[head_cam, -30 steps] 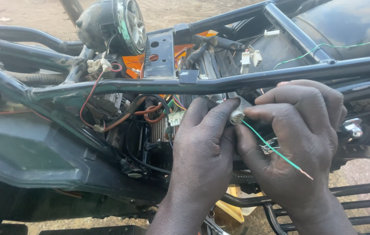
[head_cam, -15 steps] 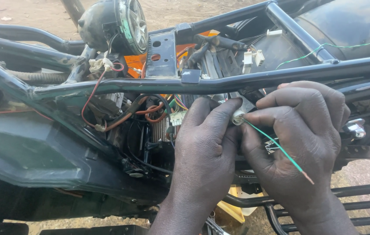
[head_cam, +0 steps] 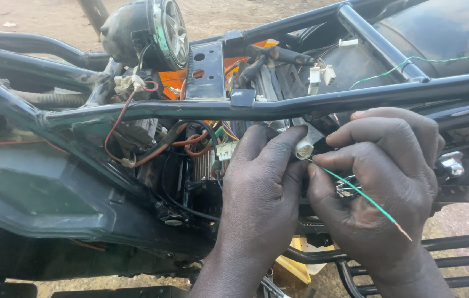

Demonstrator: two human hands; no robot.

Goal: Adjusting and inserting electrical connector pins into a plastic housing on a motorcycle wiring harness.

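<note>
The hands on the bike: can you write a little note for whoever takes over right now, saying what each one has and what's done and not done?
Left hand: fingertips pinch a small white plug, grip shut on it, just under the black frame tube.
Right hand: thumb and forefinger pinch a thin green wire right at the plug's open end.
Wire: runs down across the right hand; its bare copper tip hangs free.
Nearby: the headlamp sits top left, with red and orange wires bundled left of the hands.
Done: wire brought to the plug.
Left: whether it is seated inside cannot be seen, so check that; the free end is unattached.
</note>
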